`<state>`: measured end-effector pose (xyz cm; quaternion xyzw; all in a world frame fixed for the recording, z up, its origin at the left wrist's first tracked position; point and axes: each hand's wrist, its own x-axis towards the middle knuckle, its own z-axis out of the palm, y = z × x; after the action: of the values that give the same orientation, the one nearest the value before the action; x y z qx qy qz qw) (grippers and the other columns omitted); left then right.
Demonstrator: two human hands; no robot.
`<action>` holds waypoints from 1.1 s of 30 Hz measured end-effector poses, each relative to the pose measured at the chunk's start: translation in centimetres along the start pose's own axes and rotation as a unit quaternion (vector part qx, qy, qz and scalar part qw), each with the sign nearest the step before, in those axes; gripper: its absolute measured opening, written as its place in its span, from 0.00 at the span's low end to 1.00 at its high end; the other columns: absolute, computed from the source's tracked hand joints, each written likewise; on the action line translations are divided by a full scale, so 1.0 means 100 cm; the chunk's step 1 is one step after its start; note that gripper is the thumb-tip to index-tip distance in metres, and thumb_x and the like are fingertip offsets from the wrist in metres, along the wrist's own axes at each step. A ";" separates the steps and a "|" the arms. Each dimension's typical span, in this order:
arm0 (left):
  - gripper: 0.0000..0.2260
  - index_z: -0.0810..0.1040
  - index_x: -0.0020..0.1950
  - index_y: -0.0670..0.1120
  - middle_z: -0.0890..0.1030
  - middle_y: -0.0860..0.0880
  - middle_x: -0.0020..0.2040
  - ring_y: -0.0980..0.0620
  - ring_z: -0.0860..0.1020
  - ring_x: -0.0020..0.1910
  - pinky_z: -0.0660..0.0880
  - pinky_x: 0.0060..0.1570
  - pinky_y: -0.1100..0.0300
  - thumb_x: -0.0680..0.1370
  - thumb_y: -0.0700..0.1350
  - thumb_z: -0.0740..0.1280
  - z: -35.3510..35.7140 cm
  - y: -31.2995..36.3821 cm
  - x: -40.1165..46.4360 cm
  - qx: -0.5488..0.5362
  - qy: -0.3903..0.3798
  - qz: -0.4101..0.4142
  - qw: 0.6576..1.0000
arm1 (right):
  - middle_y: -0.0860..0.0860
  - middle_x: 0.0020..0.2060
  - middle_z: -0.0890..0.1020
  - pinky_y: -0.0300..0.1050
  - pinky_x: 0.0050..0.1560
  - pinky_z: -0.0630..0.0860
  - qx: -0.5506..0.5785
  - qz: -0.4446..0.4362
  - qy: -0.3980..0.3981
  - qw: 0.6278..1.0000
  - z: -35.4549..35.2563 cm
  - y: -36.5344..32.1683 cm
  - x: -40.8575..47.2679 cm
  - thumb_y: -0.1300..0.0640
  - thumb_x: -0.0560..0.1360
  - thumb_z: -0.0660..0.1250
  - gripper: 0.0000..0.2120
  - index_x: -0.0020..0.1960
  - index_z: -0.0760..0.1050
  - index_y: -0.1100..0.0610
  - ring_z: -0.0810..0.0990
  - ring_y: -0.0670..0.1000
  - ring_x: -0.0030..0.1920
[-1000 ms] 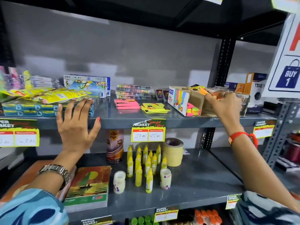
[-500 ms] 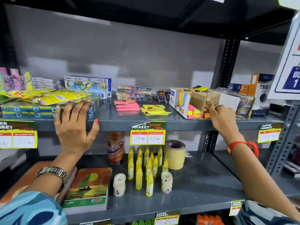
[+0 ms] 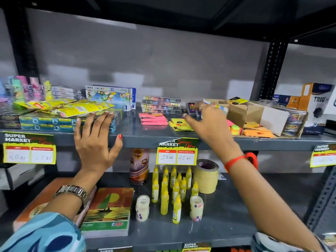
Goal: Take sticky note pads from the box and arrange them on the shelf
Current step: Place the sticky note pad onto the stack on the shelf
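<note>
An open cardboard box lies on the upper shelf at the right, with orange sticky note pads and neon pads in it. A stack of pink pads and a stack of yellow pads lie on the shelf left of the box. My right hand hovers over the yellow stack with its back towards me and its fingers curled down. Whether it holds a pad is hidden. My left hand rests flat on the shelf's front edge, fingers spread.
Blue packets with yellow pouches on top fill the shelf's left side, and paint boxes stand behind. Trio boxes stand at the far right. The lower shelf holds glue bottles, a tape roll and notebooks.
My right hand has left the box and moved left, from the orange pads to above the yellow stack. My left hand has stayed on the shelf edge.
</note>
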<state>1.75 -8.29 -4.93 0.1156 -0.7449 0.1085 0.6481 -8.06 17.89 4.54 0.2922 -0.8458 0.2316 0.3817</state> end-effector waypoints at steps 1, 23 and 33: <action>0.25 0.73 0.68 0.41 0.78 0.41 0.62 0.40 0.70 0.65 0.54 0.72 0.44 0.78 0.55 0.54 0.000 0.000 0.000 -0.002 -0.002 0.000 1.000 | 0.60 0.45 0.79 0.47 0.43 0.71 -0.015 0.026 -0.070 0.997 0.009 -0.005 0.005 0.39 0.72 0.64 0.25 0.52 0.75 0.61 0.77 0.61 0.50; 0.25 0.72 0.69 0.42 0.77 0.42 0.63 0.39 0.69 0.66 0.53 0.72 0.45 0.79 0.55 0.54 -0.002 0.003 -0.001 -0.018 -0.007 -0.007 1.000 | 0.55 0.36 0.83 0.41 0.40 0.70 0.084 0.169 0.170 0.967 -0.080 0.040 0.009 0.45 0.61 0.72 0.19 0.49 0.82 0.52 0.79 0.52 0.41; 0.25 0.72 0.68 0.42 0.78 0.41 0.63 0.39 0.69 0.66 0.52 0.72 0.45 0.79 0.56 0.53 -0.002 0.003 -0.001 -0.020 -0.008 -0.014 1.000 | 0.56 0.29 0.80 0.44 0.38 0.70 0.102 0.238 0.148 0.954 -0.060 0.102 -0.008 0.43 0.65 0.67 0.19 0.36 0.81 0.60 0.77 0.56 0.34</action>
<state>1.82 -7.93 -4.99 0.1144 -0.7502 0.0837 0.6458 -11.45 29.16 5.82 0.0820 -0.7966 0.4420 0.4041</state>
